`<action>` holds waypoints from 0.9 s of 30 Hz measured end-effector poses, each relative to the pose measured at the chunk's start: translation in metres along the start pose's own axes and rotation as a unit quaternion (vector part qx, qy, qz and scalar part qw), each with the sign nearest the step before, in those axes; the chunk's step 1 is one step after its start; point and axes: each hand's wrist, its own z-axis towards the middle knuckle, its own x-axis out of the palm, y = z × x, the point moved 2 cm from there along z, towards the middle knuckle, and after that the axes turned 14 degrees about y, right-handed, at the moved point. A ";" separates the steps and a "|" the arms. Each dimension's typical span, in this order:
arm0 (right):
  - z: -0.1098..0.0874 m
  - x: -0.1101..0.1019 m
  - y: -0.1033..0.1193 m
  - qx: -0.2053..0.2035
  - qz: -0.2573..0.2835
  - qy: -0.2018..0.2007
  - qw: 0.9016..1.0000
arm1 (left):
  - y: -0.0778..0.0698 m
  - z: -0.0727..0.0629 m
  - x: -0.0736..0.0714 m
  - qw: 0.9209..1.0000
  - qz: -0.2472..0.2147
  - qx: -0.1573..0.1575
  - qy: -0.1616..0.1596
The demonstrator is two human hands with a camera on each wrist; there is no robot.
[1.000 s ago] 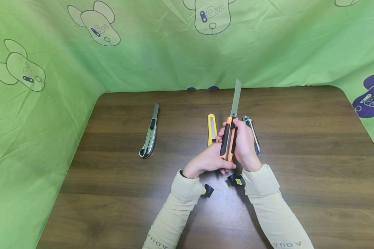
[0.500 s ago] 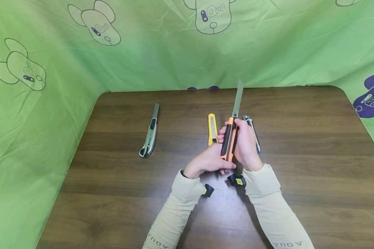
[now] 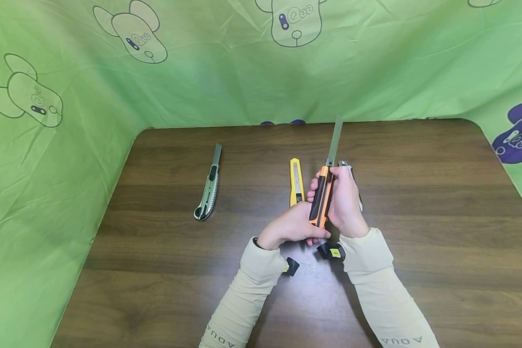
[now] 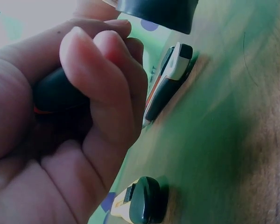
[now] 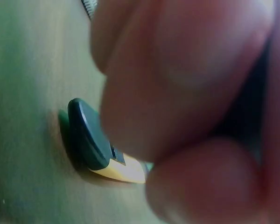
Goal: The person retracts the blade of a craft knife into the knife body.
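Note:
In the head view, an orange and black box cutter [image 3: 321, 198] points away from me, tilted slightly right, with a long stretch of blade [image 3: 335, 140] out. My right hand [image 3: 344, 203] grips its handle, thumb along the upper right side near the blade end. Around the lower end my left hand [image 3: 293, 223] holds it, fingers curled underneath, as the left wrist view also shows. Just left of the hands lies a yellow box cutter [image 3: 296, 179], its lower end hidden there but showing black in the right wrist view. A white and black cutter [image 4: 168, 84] lies partly hidden behind my right hand.
A silver and black box cutter [image 3: 210, 188] with its blade out lies farther left on the brown wooden table [image 3: 156, 251]. Green printed cloth [image 3: 209, 72] hangs along the back and sides. Small black camera mounts [image 3: 330, 251] stick out at the wrists.
The orange cutter has tilted a little more to the right, its blade tip shifting right and slightly down. My right hand has moved slightly right with it; both hands keep their hold.

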 end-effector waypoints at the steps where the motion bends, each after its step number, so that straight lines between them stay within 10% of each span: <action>1: 0.000 0.000 0.000 0.002 0.001 0.002 1.000 | 0.000 0.000 0.000 1.000 0.002 -0.001 0.002; 27: 0.000 -0.001 0.000 -0.015 0.009 -0.003 1.000 | 0.000 0.001 -0.001 1.000 0.024 -0.004 -0.001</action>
